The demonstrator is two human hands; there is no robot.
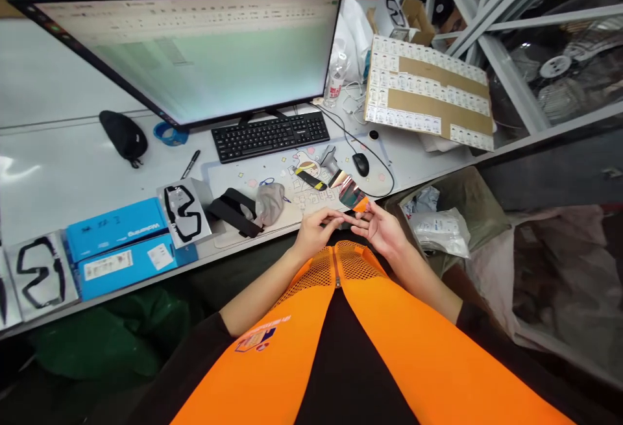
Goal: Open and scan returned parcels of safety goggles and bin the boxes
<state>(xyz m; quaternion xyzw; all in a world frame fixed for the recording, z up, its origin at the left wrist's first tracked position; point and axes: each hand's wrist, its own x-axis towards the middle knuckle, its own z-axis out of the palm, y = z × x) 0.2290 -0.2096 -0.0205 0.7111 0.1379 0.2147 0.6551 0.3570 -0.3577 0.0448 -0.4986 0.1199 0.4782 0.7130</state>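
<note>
I see the left hand (314,233) with fingers pressed together, the right hand (384,228) with fingers loosely spread; any grip I can't tell. A mirrored sheet (350,193) shows at the right hand's eleven o'clock, near the bench (423,164) edge.

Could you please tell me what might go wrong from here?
The mirror-like piece at the right hand could slip or get smudged. What looks like a utility knife lies nearby and might nick a reaching finger. Anything dropped to the right could land in the open bin, among its plastic packages.
</note>
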